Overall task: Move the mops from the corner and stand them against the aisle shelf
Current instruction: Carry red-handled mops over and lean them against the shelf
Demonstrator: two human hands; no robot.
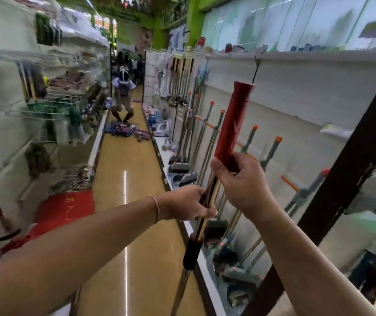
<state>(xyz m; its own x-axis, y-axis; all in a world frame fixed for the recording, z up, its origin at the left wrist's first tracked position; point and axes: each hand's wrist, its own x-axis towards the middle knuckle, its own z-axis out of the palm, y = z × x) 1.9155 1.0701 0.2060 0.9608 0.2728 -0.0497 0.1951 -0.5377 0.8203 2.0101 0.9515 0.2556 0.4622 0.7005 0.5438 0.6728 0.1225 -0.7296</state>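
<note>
Between both hands runs a long mop pole with a dark red plastic grip sleeve [235, 119] at its top and a shiny metal shaft below. The right hand [241, 181] is wrapped around the lower end of the red sleeve, fingers curled over it. The left hand [187, 202], just below and nearer the aisle, clasps the metal shaft, with a thin bracelet [157, 208] at its wrist. Beneath the left hand a black collar [191, 253] rings the shaft, which slopes down out of view. Beyond the right hand, grey mop handles with orange tips [252, 139] lean against the white aisle shelf [296, 92], their heads resting on its base ledge. Beyond the left hand stretches the glossy yellow floor [125, 179], where a crouching person [123, 96] works over a heap of purple goods [125, 131]. Left of the forearm lies a red mat [66, 208].
</note>
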